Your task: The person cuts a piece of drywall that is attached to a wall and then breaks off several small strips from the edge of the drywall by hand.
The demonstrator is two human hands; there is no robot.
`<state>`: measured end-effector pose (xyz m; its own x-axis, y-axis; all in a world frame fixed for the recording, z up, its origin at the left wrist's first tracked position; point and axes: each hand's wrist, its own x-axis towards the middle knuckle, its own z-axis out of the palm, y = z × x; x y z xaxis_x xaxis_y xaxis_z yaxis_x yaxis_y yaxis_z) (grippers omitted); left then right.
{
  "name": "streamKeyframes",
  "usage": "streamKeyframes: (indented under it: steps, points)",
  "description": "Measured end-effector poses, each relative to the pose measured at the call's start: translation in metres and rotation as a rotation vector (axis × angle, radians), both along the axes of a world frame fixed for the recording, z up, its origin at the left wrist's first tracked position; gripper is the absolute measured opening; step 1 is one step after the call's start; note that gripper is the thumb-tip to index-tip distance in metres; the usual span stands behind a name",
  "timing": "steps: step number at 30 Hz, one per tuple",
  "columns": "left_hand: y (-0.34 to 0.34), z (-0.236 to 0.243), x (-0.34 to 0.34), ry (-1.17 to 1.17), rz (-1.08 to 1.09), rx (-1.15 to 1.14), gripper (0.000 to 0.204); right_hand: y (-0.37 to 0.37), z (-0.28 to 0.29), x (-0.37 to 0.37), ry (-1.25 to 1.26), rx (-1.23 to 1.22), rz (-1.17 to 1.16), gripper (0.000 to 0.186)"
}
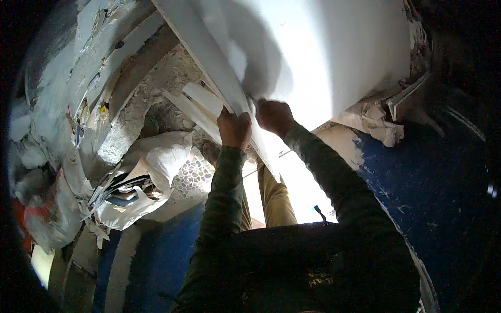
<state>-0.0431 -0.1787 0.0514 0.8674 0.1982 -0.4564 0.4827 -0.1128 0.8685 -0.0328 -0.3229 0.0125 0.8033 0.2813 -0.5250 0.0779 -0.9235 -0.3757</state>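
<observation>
The long off-white strip (202, 41) in front of you runs slantwise from the top edge down toward your legs, narrowing to a pointed lower end. It is flat-faced and straight-sided, with a smooth, matte look and a faint grey shade along its length. Beside it on the right spreads a broad white sheet (300, 47), smooth and almost glaring where the light strikes, with a soft dark shadow above your hands; whether strip and sheet are joined, you cannot tell from here. Your left hand (235, 129) is wrapped around the strip near its lower part, fingers grasping it with the thumb on top. Your right hand (275, 117) is curled just beside it, against the sheet's lower left part; its fingers are hidden, so you cannot tell whether they grip anything. To the left, a crumpled white sack (169, 156) gapes open over thin, stiff scraps (130, 194), dark and pale. Behind it shows a floor patch (194, 177) patterned with irregular, pebble-like shapes. Torn, creased paper (373, 121) hangs at the right, above a scuffed, dark blue surface (428, 193).
</observation>
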Motion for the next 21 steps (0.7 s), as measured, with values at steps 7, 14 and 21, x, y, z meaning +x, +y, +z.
streamKeyframes:
  steps: [7,14,21]
  points:
    - [-0.001,0.003,-0.006,-0.045,-0.147,0.171,0.036,-0.073,-0.063,-0.198,0.192,0.037,-0.198,0.016]
    - [0.02,0.005,0.043,-0.093,-0.133,0.283,0.031,-0.218,-0.067,-0.433,0.859,-0.506,-0.097,0.027]
    - [0.085,0.034,0.009,0.217,0.136,-0.208,0.035,-0.236,-0.003,-0.443,0.171,-0.23,-0.479,0.022]
